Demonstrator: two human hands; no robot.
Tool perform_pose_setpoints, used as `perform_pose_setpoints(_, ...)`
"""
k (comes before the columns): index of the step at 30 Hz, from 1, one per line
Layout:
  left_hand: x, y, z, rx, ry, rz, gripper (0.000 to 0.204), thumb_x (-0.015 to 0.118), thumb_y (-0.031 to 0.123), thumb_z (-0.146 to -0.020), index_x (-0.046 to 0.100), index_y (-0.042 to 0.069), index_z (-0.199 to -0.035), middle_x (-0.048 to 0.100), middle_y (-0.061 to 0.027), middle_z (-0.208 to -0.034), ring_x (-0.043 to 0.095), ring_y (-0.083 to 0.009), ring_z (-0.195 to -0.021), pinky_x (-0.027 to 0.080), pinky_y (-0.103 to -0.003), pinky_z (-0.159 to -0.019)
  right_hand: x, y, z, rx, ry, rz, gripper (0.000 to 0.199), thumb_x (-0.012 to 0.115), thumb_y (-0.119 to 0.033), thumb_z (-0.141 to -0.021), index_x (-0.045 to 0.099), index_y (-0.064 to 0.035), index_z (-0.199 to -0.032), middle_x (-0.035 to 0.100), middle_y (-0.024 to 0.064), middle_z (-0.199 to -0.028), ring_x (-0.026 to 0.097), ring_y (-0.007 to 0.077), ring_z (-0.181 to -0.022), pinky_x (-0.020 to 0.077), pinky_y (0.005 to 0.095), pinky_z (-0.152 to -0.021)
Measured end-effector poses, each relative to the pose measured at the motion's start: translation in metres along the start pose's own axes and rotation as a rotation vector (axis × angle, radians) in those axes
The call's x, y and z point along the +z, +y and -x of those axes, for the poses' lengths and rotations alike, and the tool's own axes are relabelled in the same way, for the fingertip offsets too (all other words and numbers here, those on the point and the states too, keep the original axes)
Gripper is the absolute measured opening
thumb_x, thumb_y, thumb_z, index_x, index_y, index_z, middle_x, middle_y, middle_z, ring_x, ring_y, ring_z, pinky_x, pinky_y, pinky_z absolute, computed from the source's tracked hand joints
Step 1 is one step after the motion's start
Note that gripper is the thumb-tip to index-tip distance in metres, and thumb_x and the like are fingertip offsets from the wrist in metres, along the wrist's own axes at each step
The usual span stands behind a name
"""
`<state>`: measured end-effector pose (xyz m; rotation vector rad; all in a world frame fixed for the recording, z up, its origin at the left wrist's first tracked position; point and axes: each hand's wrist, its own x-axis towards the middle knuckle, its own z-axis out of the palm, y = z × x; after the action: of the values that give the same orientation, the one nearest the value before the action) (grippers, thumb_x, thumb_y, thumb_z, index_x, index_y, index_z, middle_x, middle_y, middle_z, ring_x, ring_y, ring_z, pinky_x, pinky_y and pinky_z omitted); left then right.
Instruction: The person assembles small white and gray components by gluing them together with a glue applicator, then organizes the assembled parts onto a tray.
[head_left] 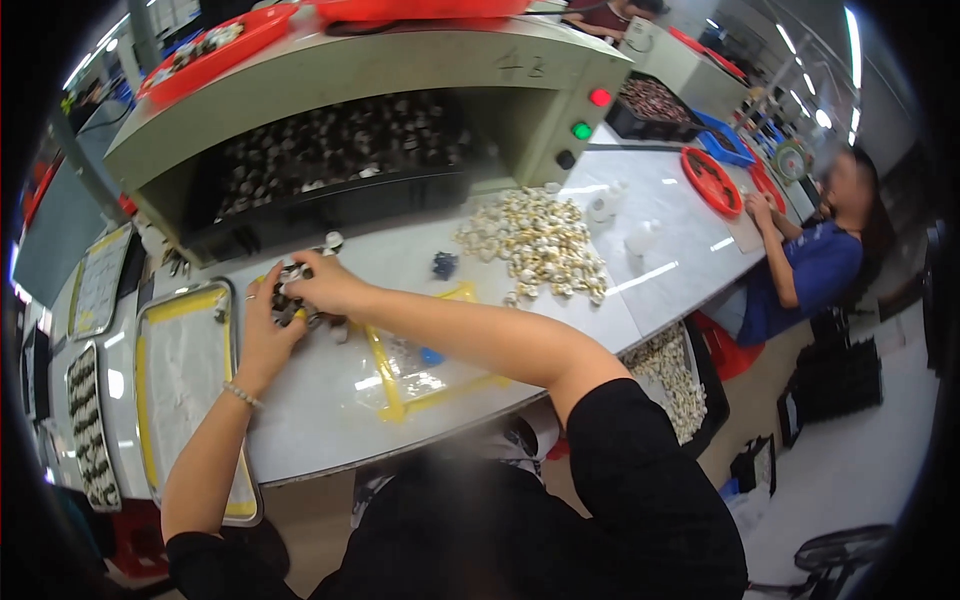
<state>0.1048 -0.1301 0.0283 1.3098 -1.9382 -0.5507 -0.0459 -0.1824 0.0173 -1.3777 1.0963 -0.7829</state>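
Here's a busy workshop, with a pale, glossy worktable point(310, 425) running beneath the person's hands. Front and centre is a cluster of small dark-and-white pieces point(296, 284), rounded, shiny and jumbled, sitting between the hands above the table's left part, just beside a metal tray. The cluster straggles on a slant, from the fingertips down to the right; the single pieces are too small and covered for me to call their long axis or which way they point. The left hand point(270, 325) curves round the near side, yellow showing at the thumb tip; the right hand point(325, 285) comes across from above, fingers bent down into the cluster. Both grips look narrow, but whether either is closed on a piece, I cannot tell. Just left lies the metal tray point(141, 385), yellow-edged inside; to the right, a yellow-taped clear sheet point(392, 400), a little dark-blue heap point(445, 265) and a big pile of white-and-gold pieces point(545, 245). Behind stands a pale machine point(390, 72), its opening filled with more dark-and-white pieces.
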Motion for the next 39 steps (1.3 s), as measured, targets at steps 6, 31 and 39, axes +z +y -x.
perform_pose_setpoints(6, 0.013, -0.016, -0.008, 0.080, 0.056, -0.092, 0.056, 0.058, 0.007, -0.078, 0.042, 0.001, -0.131, 0.051, -0.0176, -0.116, 0.050, -0.0299, -0.105, 0.039, -0.035, -0.092, -0.008, -0.017, -0.004, -0.324, -0.048, 0.480, 0.042, 0.062, -0.021, -0.068, 0.065, -0.0065, -0.107, 0.063, 0.0201, -0.103, 0.054, 0.0343, -0.104, 0.0440, 0.0393, -0.092)
perform_pose_setpoints(31, 0.039, 0.098, 0.104, 0.239, -0.153, -0.570, 0.067, 0.051, 0.037, -0.087, 0.028, 0.005, -0.142, 0.016, -0.0238, -0.149, 0.016, -0.0396, -0.137, 0.013, -0.047, -0.110, -0.344, 0.236, 0.365, 0.637, 1.030, 0.786, 0.048, 0.061, -0.035, -0.081, 0.057, -0.0047, -0.118, 0.048, 0.0171, -0.128, 0.044, 0.0299, -0.119, 0.0380, 0.0417, -0.096)
perform_pose_setpoints(39, 0.069, 0.087, 0.155, 0.208, -0.210, -0.831, 0.081, 0.035, 0.066, -0.086, 0.026, 0.008, -0.143, 0.015, -0.0250, -0.148, 0.013, -0.0422, -0.137, 0.013, -0.057, -0.106, -0.404, 0.283, 0.297, 0.674, 1.092, 1.155, 0.061, 0.039, -0.049, -0.088, 0.034, -0.0137, -0.137, 0.030, 0.0092, -0.145, 0.029, 0.0305, -0.132, 0.0252, 0.0547, -0.101)
